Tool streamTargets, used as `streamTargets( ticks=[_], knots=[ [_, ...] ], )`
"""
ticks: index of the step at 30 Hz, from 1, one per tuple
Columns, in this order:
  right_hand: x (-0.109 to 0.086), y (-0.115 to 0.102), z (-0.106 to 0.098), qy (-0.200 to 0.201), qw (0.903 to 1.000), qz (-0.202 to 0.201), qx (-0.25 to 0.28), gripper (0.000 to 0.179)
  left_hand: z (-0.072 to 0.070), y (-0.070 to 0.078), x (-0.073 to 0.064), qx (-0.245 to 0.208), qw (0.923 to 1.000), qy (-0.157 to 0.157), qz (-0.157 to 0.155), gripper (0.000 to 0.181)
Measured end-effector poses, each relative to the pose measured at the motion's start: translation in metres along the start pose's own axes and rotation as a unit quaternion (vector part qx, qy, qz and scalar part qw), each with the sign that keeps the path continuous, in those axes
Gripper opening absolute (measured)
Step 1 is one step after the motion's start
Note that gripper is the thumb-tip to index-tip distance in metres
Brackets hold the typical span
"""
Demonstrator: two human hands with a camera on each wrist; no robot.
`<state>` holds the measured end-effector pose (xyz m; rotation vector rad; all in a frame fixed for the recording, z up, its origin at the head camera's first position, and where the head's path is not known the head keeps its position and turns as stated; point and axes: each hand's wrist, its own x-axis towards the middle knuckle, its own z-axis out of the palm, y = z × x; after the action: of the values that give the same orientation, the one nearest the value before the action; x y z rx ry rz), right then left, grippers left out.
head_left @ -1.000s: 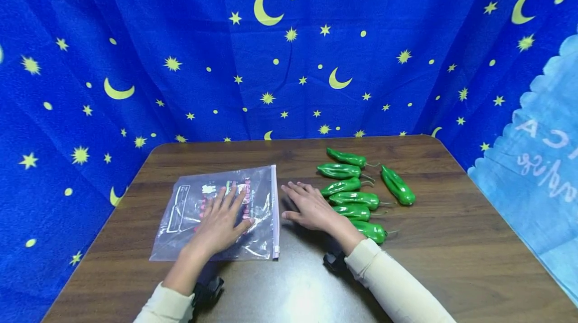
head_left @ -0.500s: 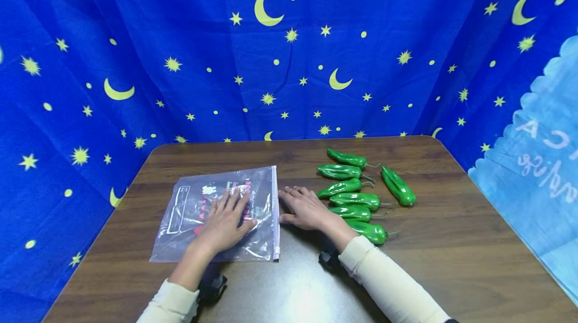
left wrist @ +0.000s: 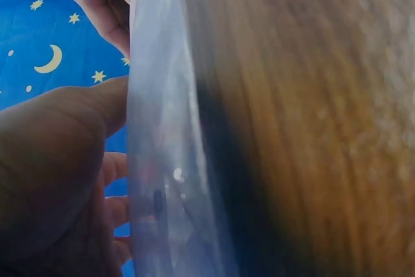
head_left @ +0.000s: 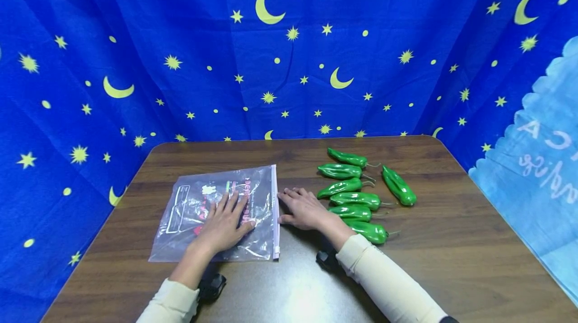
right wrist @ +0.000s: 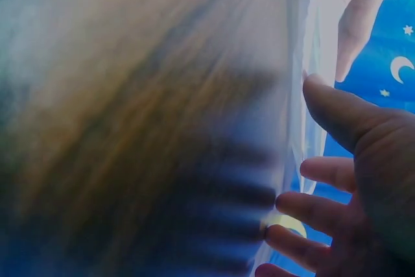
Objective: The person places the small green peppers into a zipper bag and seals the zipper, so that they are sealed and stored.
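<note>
A clear plastic zipper bag [head_left: 262, 182] with pink and white print lies flat on the left of the table, its white zip strip [head_left: 275, 202] facing right. My left hand [head_left: 225, 223] rests on it palm down, fingers spread and straight. Just right of the strip lies my right hand [head_left: 303, 209], fingers loosely extended, with the fingertips at or very near the strip. In the right wrist view, that hand's thumb [right wrist: 337, 111] comes up to the bag edge; whether it touches is unclear. Several green peppers [head_left: 355, 199] lie beyond the right hand, partly behind its wrist.
One green pepper [head_left: 399, 186] lies at a slant, apart to the right of the stacked row. The brown wooden table [head_left: 451, 243] ends at a blue curtain [head_left: 217, 52] patterned with moons and stars. A light-blue cloth [head_left: 537, 162] hangs at the right.
My right hand has moved slightly left, up to the zip strip, uncovering more of the peppers. The left hand has shifted slightly right on the bag. Bag and peppers stay put.
</note>
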<state>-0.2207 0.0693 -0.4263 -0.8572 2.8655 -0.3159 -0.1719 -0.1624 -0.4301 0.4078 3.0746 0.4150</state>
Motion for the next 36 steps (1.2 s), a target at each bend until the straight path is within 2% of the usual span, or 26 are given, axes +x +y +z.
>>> streamTargets(
  ticks=[14,23,36],
  knots=[
    [0.0040,0.0008,0.0052,0.007,0.9999,-0.005,-0.014,0.070,0.0053,-0.0031,0.0008,0.015,0.9998,-0.012,0.002,0.072],
    [0.0042,-0.0001,0.0046,-0.004,0.9999,-0.006,-0.010,0.073,0.0056,-0.0033,0.0019,0.017,0.9992,-0.035,-0.004,0.070],
    [0.0021,0.0000,0.0042,0.005,0.9997,-0.021,0.012,0.076,0.0058,-0.0025,0.0021,0.021,0.9992,-0.032,0.007,0.068]
  ],
)
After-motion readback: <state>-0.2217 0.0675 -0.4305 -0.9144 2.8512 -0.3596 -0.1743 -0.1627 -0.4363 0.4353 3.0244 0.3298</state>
